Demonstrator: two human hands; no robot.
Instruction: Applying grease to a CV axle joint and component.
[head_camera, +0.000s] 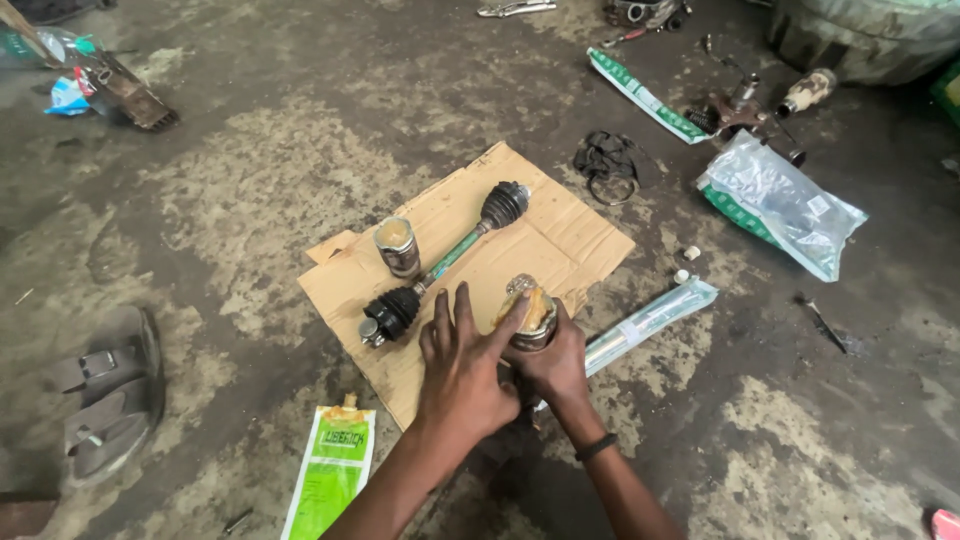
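On cardboard (560, 250) beside the axle (445, 262): right hand (555, 365) grasps a grease-filled joint cup (527, 312); left hand (462, 375), fingers spread, touches its rim.

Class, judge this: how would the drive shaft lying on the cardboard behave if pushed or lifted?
The drive shaft is probably stiff and heavy: it looks like steel. Its rubber boots look bulbous, so a sideways push might roll it across the cardboard. Grease nearby suggests a slippery grip.
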